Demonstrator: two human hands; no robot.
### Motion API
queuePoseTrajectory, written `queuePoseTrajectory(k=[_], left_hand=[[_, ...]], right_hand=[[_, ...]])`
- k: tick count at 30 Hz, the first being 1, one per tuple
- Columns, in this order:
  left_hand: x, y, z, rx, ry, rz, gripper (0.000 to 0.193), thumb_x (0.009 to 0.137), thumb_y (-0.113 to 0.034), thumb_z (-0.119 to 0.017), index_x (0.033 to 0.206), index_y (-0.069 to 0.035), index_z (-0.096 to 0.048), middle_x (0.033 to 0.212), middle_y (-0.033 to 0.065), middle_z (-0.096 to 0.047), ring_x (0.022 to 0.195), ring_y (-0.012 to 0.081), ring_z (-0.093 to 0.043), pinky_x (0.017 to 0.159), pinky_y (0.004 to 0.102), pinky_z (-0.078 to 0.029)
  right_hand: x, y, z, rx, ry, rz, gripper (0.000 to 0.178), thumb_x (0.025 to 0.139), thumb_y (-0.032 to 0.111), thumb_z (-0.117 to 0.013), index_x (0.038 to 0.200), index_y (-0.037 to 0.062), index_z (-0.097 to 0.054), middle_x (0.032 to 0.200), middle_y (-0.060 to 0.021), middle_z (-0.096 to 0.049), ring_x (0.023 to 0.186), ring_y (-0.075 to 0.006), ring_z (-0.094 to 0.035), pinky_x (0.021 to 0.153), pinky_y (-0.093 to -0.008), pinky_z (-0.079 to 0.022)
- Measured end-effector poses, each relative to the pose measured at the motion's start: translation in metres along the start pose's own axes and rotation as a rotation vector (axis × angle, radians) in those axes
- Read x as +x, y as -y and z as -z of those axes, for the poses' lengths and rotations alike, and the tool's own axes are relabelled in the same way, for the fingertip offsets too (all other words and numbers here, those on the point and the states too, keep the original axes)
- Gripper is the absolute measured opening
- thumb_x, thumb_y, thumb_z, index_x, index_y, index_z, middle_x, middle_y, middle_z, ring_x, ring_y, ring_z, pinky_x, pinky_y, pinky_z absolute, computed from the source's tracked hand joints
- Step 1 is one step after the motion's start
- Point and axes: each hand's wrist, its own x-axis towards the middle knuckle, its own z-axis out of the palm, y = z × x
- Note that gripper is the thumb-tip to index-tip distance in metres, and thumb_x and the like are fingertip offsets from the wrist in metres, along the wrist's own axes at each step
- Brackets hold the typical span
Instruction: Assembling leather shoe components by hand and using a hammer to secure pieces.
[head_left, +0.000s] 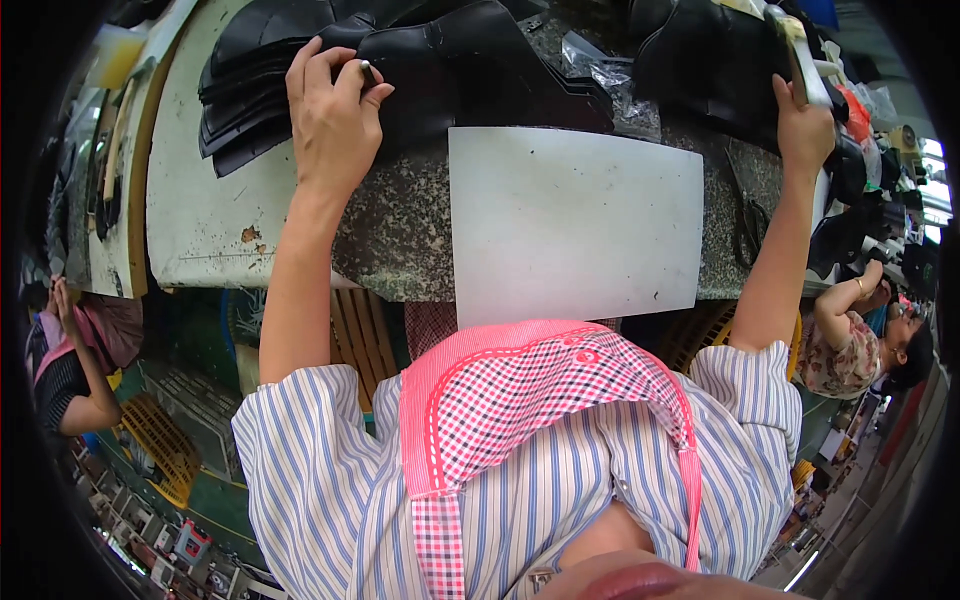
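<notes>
My left hand [335, 115] is raised over the left stack of black leather-like pieces [440, 70]. Between its thumb and forefinger is a short dark pen-like stick [369, 74], mostly hidden by the fingers. Far off to the right, my right hand [806, 130] is closed round the lower end of a pale, silvery object [802, 62] with a yellowish top; its kind does not show clearly. Beside that hand lies a second pile of black pieces [700, 75]. A blank white board [575, 220] lies between my arms, overhanging the table's near edge.
Crumpled clear plastic [605, 75] sits between the black piles. Dark scissors-like handles [750, 230] lie right of the board. Bags and an orange-red wrapper [856, 115] crowd the right side. One person [850, 330] works at right, another [75, 350] at left. A yellow basket [160, 450] stands below left.
</notes>
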Motion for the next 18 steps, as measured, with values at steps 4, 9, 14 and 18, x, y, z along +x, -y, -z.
queuePoseTrajectory(k=[4, 9, 14, 18], left_hand=[[0.008, -0.030, 0.020, -0.624, 0.072, 0.158, 0.012, 0.070, 0.002, -0.063, 0.080, -0.004, -0.059, 0.081, 0.0049, -0.052, 0.079, 0.0147, -0.054, 0.067, 0.0233, -0.044], [0.016, -0.074, 0.035, -1.250, 0.147, 0.667, 0.009, 0.074, -0.001, -0.063, 0.083, -0.001, -0.061, 0.066, -0.0042, -0.053, 0.059, 0.0016, -0.045, 0.057, 0.0144, -0.036], [-0.053, -0.087, 0.005, -1.179, 0.344, 1.055, 0.008, 0.075, -0.005, -0.063, 0.083, -0.003, -0.061, 0.071, -0.0015, -0.056, 0.067, 0.0050, -0.052, 0.062, 0.0185, -0.041], [-0.057, -0.083, -0.003, -0.996, 0.245, 0.651, 0.007, 0.075, -0.006, -0.062, 0.081, -0.003, -0.060, 0.078, 0.0016, -0.054, 0.066, 0.0104, -0.054, 0.062, 0.0214, -0.043]], right_hand=[[-0.013, -0.021, -0.003, 0.336, -0.049, -0.022, 0.039, 0.077, 0.042, -0.059, 0.085, 0.0038, -0.061, 0.069, -0.0092, -0.060, 0.056, -0.0228, -0.056, 0.053, -0.0300, -0.042], [-0.067, 0.029, 0.069, 1.335, 0.249, -0.090, 0.024, 0.079, 0.023, -0.062, 0.088, 0.0010, -0.060, 0.071, -0.0027, -0.056, 0.051, -0.0038, -0.041, 0.043, -0.0160, -0.028], [-0.122, 0.058, 0.076, 1.155, 0.593, 0.234, 0.028, 0.070, 0.011, -0.067, 0.094, -0.0003, -0.057, 0.070, -0.0061, -0.060, 0.061, -0.0098, -0.054, 0.053, -0.0223, -0.042], [-0.138, 0.077, 0.060, 0.673, 0.812, 0.393, 0.012, 0.069, 0.008, -0.059, 0.081, 0.0054, -0.055, 0.062, -0.0113, -0.057, 0.057, -0.0264, -0.058, 0.050, -0.0335, -0.042]])
